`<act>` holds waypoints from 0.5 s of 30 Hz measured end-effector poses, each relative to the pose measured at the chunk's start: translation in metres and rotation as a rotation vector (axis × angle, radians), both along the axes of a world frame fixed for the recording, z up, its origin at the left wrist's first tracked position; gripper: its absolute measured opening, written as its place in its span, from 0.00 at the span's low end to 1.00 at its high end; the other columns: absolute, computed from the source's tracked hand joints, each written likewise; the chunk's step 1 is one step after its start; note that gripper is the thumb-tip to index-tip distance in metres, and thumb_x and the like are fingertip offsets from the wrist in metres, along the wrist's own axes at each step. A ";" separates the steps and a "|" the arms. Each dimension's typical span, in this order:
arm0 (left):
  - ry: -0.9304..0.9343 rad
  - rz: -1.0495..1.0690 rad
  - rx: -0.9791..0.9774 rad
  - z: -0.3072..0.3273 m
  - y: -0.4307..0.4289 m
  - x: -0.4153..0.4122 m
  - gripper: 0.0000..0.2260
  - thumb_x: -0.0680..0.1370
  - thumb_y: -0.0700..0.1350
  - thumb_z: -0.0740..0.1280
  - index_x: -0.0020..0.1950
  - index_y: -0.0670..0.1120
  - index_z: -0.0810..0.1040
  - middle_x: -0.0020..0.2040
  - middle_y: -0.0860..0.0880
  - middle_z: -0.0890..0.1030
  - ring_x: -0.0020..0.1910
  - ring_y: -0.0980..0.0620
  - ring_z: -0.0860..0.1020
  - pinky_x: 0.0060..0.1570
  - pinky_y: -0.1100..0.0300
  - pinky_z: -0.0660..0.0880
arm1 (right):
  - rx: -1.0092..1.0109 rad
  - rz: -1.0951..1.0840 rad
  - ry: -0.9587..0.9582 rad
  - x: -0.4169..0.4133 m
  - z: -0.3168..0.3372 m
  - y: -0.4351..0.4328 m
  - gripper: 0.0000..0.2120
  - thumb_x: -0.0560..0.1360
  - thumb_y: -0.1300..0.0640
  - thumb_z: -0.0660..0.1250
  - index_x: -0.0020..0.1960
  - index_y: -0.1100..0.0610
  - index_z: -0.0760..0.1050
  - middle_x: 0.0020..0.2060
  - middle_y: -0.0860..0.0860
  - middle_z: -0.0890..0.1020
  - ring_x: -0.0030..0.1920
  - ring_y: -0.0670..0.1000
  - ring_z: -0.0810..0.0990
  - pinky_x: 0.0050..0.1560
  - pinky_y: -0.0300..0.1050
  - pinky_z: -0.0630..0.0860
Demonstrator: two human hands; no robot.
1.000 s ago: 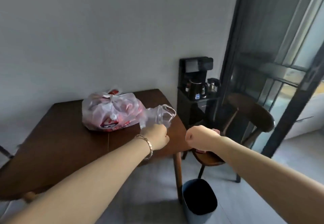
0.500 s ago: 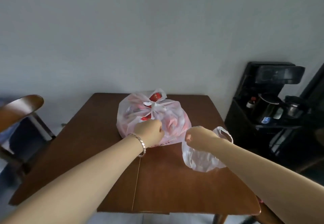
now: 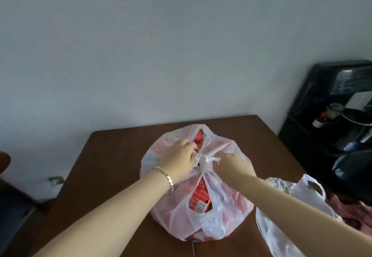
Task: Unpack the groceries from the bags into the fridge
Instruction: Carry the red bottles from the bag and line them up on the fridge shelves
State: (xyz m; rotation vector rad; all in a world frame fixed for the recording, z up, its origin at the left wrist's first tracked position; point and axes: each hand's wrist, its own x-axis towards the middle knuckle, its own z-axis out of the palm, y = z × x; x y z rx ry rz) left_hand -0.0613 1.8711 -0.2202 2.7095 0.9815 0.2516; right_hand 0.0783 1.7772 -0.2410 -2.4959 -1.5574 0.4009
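A full white plastic grocery bag (image 3: 227, 206) sits on the brown wooden table (image 3: 112, 160), tied in a knot at its top. Red cartons (image 3: 199, 196) show through the gaps in the plastic. My left hand (image 3: 179, 160), with a bracelet on the wrist, grips the knot from the left. Pinching the same knot from the right is my right hand (image 3: 231, 166). An empty, crumpled clear plastic bag (image 3: 287, 212) lies on the table to the right, under my right forearm. No fridge is in view.
A black water dispenser stand (image 3: 326, 120) with a kettle and small bottles stands at the right of the table against the grey wall. A dark chair edge (image 3: 4, 162) shows at the far left. The table's back edge meets the wall.
I have come closer to the table. My right hand has let go of the empty bag, which now lies on the table. Both hands have moved onto the full bag's knot.
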 end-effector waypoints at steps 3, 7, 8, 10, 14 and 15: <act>0.064 -0.100 -0.012 -0.009 0.030 0.018 0.17 0.80 0.40 0.56 0.70 0.48 0.67 0.66 0.51 0.73 0.53 0.50 0.77 0.51 0.60 0.74 | 0.042 -0.038 0.076 0.000 -0.015 0.030 0.19 0.80 0.48 0.52 0.67 0.53 0.69 0.60 0.50 0.77 0.55 0.52 0.79 0.48 0.43 0.76; 0.277 -0.126 -0.109 -0.038 0.061 0.037 0.14 0.81 0.43 0.58 0.64 0.52 0.74 0.58 0.49 0.79 0.52 0.47 0.78 0.54 0.57 0.73 | -0.096 -0.025 0.046 0.006 -0.031 0.063 0.18 0.81 0.48 0.52 0.57 0.56 0.76 0.49 0.51 0.74 0.48 0.53 0.78 0.41 0.43 0.71; 0.328 -0.132 -0.110 -0.044 0.067 0.041 0.13 0.80 0.43 0.59 0.62 0.52 0.76 0.57 0.49 0.80 0.53 0.47 0.78 0.57 0.57 0.71 | -0.109 -0.023 0.048 0.007 -0.035 0.067 0.18 0.81 0.48 0.52 0.54 0.57 0.76 0.46 0.51 0.74 0.46 0.53 0.79 0.40 0.43 0.71; 0.368 -0.144 -0.131 -0.051 0.075 0.043 0.11 0.79 0.43 0.61 0.58 0.52 0.78 0.55 0.50 0.80 0.53 0.47 0.78 0.57 0.57 0.72 | -0.117 0.005 0.031 0.005 -0.038 0.073 0.15 0.79 0.50 0.55 0.54 0.57 0.75 0.46 0.51 0.77 0.47 0.54 0.80 0.40 0.44 0.72; 0.324 -0.254 -0.173 -0.055 0.082 0.044 0.10 0.76 0.45 0.62 0.54 0.52 0.79 0.53 0.53 0.77 0.50 0.50 0.77 0.46 0.59 0.73 | -0.164 0.055 0.045 0.003 -0.037 0.075 0.12 0.75 0.55 0.60 0.56 0.57 0.73 0.51 0.53 0.78 0.52 0.56 0.79 0.47 0.47 0.74; 0.304 -0.274 -0.158 -0.056 0.080 0.044 0.11 0.75 0.44 0.61 0.54 0.52 0.79 0.53 0.54 0.77 0.50 0.51 0.76 0.45 0.59 0.73 | -0.162 0.053 0.059 0.003 -0.036 0.074 0.11 0.76 0.57 0.60 0.57 0.57 0.73 0.52 0.53 0.78 0.53 0.56 0.79 0.49 0.47 0.74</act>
